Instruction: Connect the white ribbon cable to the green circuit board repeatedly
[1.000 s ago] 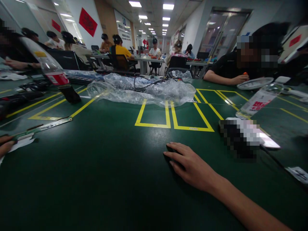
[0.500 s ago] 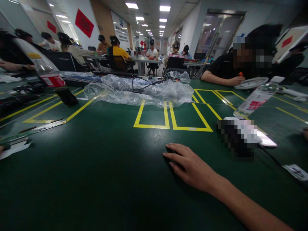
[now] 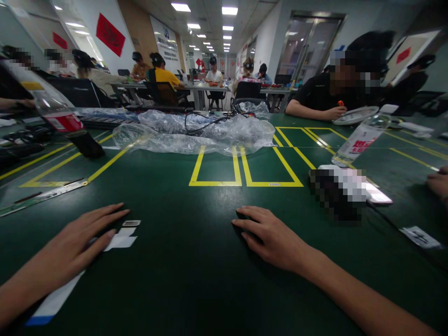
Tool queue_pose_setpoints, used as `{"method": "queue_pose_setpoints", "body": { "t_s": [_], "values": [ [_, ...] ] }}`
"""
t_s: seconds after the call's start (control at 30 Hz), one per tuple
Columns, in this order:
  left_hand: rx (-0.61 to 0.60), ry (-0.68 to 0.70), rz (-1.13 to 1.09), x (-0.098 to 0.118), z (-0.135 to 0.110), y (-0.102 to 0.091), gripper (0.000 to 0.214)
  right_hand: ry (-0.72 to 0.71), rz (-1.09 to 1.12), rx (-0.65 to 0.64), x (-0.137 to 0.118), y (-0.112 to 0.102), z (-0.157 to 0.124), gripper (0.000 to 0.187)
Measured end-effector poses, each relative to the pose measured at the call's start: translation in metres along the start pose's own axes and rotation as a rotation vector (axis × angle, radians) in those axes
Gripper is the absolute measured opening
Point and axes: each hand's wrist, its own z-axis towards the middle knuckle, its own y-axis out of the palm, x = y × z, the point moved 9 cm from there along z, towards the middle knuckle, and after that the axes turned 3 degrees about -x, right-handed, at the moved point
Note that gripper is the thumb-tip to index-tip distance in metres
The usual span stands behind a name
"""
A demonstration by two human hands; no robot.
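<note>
From the lower left, my left hand reaches over the dark green table, fingers stretched out and thumb apart. Beneath it lies a white paper strip with a blue end, partly covered by the hand. By the thumb tip is a white paper piece, with a small framed dark rectangle just beyond; whether these are joined, I cannot tell. My right hand rests on the table at the right of centre, fingers spread, holding nothing. A long narrow green and silver strip lies beyond my left hand.
Crumpled clear plastic with black cables spans the far side. A cola bottle stands left; a clear labelled bottle stands right, behind a blurred dark object and phone. Yellow tape marks the table. A person sits across.
My left hand has come in from the left edge, and the white paper and small rectangle have shifted right with it. My right hand stays on the table. The view has turned slightly right.
</note>
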Motion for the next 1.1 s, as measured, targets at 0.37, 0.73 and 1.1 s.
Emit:
{"method": "queue_pose_setpoints", "body": {
  "t_s": [0.37,0.73,1.1],
  "values": [
    [-0.098,0.143,0.046,0.159,0.062,0.034,0.057,0.034,-0.033,-0.026,0.001,0.004,0.001,0.046],
    [-0.087,0.169,0.060,0.239,0.059,0.056,0.053,-0.016,-0.090,-0.091,-0.013,0.009,0.000,0.045],
    [-0.098,0.169,0.028,0.230,0.063,0.055,0.052,-0.032,-0.022,-0.164,-0.024,0.013,0.001,0.056]
  ]
}}
